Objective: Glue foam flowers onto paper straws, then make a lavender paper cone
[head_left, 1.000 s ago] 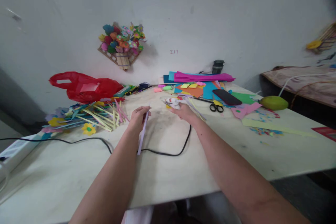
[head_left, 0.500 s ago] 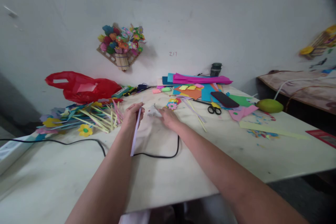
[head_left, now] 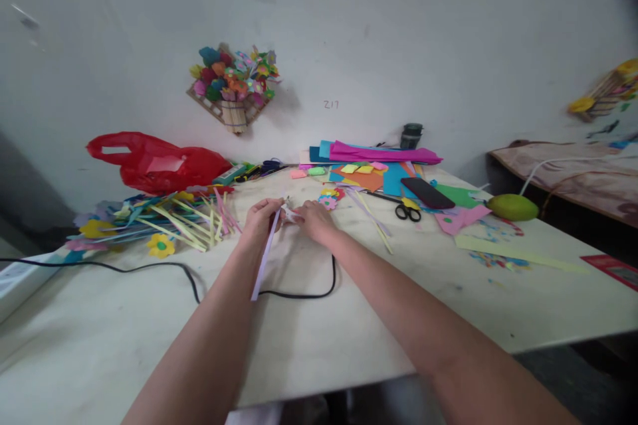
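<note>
My left hand [head_left: 260, 215] is closed on the top end of a long pale purple paper strip [head_left: 262, 257] that slants down toward me. My right hand [head_left: 312, 220] is closed on a small white object [head_left: 289, 213], held against the strip's top end. The two hands meet above the pale table [head_left: 349, 319]. A black cable [head_left: 299, 294] curves on the table under my right wrist. A small paper flower [head_left: 327, 201] lies just behind my right hand.
A pile of coloured paper strips and paper flowers [head_left: 164, 219] lies to the left by a red plastic bag [head_left: 159, 163]. Coloured paper sheets [head_left: 379, 159], a black phone [head_left: 427, 192], scissors [head_left: 407, 211] and a green fruit [head_left: 512, 207] lie to the right.
My right hand has moved left from the paper flower, bringing the white object to the strip in my left hand. The cable loop shifted left with it.
</note>
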Demonstrator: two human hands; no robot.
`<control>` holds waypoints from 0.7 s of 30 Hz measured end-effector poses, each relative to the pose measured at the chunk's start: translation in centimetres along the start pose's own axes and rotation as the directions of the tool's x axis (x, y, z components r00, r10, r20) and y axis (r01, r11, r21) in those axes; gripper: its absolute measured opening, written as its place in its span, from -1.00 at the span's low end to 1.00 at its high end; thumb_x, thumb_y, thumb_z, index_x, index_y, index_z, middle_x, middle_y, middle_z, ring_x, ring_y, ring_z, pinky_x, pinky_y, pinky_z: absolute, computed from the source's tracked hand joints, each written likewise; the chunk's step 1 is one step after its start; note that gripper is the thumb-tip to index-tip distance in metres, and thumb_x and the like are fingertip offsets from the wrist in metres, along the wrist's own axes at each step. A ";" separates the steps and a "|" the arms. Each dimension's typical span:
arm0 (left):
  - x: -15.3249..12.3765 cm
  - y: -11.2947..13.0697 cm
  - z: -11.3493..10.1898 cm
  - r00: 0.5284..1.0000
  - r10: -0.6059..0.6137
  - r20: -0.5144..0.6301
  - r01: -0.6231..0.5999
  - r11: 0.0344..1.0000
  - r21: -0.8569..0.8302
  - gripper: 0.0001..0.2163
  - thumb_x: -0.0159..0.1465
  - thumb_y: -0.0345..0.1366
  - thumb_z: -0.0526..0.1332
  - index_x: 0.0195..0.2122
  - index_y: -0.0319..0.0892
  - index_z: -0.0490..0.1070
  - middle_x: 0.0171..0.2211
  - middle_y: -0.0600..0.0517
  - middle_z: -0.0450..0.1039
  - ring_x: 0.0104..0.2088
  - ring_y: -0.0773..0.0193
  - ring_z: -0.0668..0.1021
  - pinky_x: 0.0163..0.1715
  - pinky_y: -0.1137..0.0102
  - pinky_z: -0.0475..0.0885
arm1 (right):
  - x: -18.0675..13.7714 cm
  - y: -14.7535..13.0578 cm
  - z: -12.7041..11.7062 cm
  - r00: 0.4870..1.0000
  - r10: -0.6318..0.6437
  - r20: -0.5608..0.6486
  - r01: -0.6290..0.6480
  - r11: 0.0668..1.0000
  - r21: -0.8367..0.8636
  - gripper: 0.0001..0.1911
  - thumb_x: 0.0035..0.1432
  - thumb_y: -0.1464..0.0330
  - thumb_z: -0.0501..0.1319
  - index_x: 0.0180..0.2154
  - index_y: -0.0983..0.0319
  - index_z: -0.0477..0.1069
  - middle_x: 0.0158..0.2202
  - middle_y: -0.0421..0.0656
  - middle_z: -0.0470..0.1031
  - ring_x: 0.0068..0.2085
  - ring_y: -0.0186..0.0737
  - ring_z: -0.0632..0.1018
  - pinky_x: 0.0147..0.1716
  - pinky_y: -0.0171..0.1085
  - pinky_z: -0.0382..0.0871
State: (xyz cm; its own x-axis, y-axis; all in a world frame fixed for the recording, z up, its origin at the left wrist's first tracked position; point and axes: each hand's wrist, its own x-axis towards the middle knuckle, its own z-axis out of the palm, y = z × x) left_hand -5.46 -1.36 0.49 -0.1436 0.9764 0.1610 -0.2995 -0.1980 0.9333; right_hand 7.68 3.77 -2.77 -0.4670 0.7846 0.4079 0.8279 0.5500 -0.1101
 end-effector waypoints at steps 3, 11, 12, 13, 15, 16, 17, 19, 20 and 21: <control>0.0 -0.3 0.0 1.000 0.006 -0.003 -0.006 1.000 0.024 -0.81 -0.07 -0.26 0.29 -0.53 -0.26 0.34 -0.74 0.08 0.33 -0.79 0.48 0.23 -0.78 0.53 -0.01 | -0.3 1.8 -0.6 0.991 0.057 -0.122 -0.050 0.997 0.059 -0.68 0.21 0.30 -0.01 -0.17 0.25 0.47 -0.21 -0.03 0.44 -0.14 -0.15 0.39 -0.14 -0.24 0.20; -0.3 -0.6 0.7 0.999 -0.034 0.025 0.032 0.995 0.092 -0.80 -0.07 -0.24 0.28 -0.53 -0.26 0.33 -0.74 0.08 0.33 -0.79 0.48 0.23 -0.78 0.52 -0.01 | -1.7 8.8 -0.9 0.910 0.363 -0.201 -0.348 0.932 0.106 -0.66 0.10 0.44 0.07 -0.08 0.27 0.42 -0.07 -0.03 0.41 -0.04 -0.13 0.38 -0.06 -0.24 0.22; -0.4 -0.7 0.8 0.998 -0.043 0.036 0.039 0.994 0.098 -0.80 -0.06 -0.24 0.28 -0.53 -0.26 0.32 -0.74 0.08 0.33 -0.79 0.48 0.22 -0.79 0.52 -0.02 | -2.0 9.3 -0.8 0.901 0.391 -0.190 -0.377 0.920 0.105 -0.66 0.10 0.44 0.07 -0.07 0.27 0.42 -0.07 -0.03 0.41 -0.03 -0.12 0.38 -0.06 -0.24 0.22; -0.5 -0.7 0.9 0.998 -0.051 0.048 0.045 0.994 0.103 -0.80 -0.06 -0.23 0.28 -0.53 -0.25 0.32 -0.74 0.08 0.33 -0.79 0.48 0.22 -0.79 0.52 -0.02 | -2.2 9.6 -0.7 0.891 0.417 -0.178 -0.405 0.909 0.102 -0.65 0.10 0.43 0.08 -0.06 0.26 0.41 -0.07 -0.02 0.41 -0.03 -0.12 0.39 -0.06 -0.24 0.23; -0.6 -0.8 1.1 0.996 -0.063 0.069 0.055 0.993 0.108 -0.79 -0.06 -0.23 0.28 -0.54 -0.25 0.31 -0.73 0.08 0.33 -0.80 0.49 0.21 -0.79 0.52 -0.02 | -2.4 9.9 -0.4 0.883 0.442 -0.158 -0.434 0.897 0.085 -0.64 0.10 0.42 0.09 -0.04 0.24 0.40 -0.06 -0.03 0.40 -0.03 -0.12 0.39 -0.06 -0.24 0.24; -0.7 -0.9 1.2 0.994 -0.070 0.083 0.060 0.992 0.109 -0.79 -0.06 -0.23 0.29 -0.54 -0.25 0.31 -0.72 0.08 0.34 -0.80 0.49 0.22 -0.79 0.52 -0.01 | -2.4 10.0 -0.3 0.886 0.438 -0.150 -0.432 0.899 0.074 -0.63 0.09 0.42 0.10 -0.02 0.23 0.39 -0.04 -0.04 0.40 -0.03 -0.12 0.39 -0.05 -0.24 0.24; -0.7 -0.9 1.3 0.992 -0.079 0.100 0.067 0.992 0.111 -0.79 -0.05 -0.23 0.29 -0.54 -0.25 0.30 -0.71 0.08 0.35 -0.80 0.49 0.23 -0.79 0.52 0.00 | -2.3 9.9 -0.2 0.895 0.422 -0.143 -0.418 0.907 0.061 -0.61 0.08 0.42 0.11 -0.01 0.23 0.38 -0.03 -0.04 0.39 -0.02 -0.12 0.39 -0.04 -0.24 0.24; -0.9 -1.0 1.5 0.985 -0.102 0.136 0.086 0.989 0.119 -0.78 -0.05 -0.23 0.30 -0.54 -0.25 0.30 -0.70 0.07 0.36 -0.79 0.48 0.25 -0.79 0.52 0.04 | -2.1 9.8 -0.1 0.919 0.372 -0.129 -0.370 0.928 0.038 -0.59 0.07 0.44 0.12 0.00 0.23 0.36 0.02 -0.05 0.36 0.00 -0.12 0.37 -0.02 -0.24 0.22; -0.9 -1.1 1.6 0.982 -0.115 0.151 0.097 0.988 0.124 -0.78 -0.04 -0.23 0.30 -0.53 -0.25 0.30 -0.69 0.07 0.37 -0.78 0.47 0.27 -0.78 0.52 0.06 | -1.9 9.7 0.0 0.928 0.351 -0.121 -0.350 0.936 0.028 -0.58 0.06 0.45 0.12 0.01 0.24 0.36 0.04 -0.05 0.34 0.01 -0.12 0.36 0.00 -0.24 0.21; -0.9 -1.2 1.7 0.978 -0.128 0.163 0.107 0.986 0.130 -0.77 -0.04 -0.23 0.30 -0.52 -0.25 0.29 -0.69 0.07 0.37 -0.78 0.46 0.28 -0.78 0.52 0.08 | -1.7 9.6 0.0 0.935 0.337 -0.113 -0.336 0.941 0.020 -0.57 0.06 0.46 0.12 0.02 0.24 0.35 0.06 -0.05 0.33 0.02 -0.12 0.35 0.01 -0.24 0.20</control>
State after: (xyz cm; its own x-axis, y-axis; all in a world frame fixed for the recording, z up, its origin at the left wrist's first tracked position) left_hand -3.36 -1.91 -0.22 0.0517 0.9946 0.0905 -0.1883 -0.0793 0.9789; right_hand 16.39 7.69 -4.56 -0.1229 0.8863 0.4465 0.9303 0.2596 -0.2591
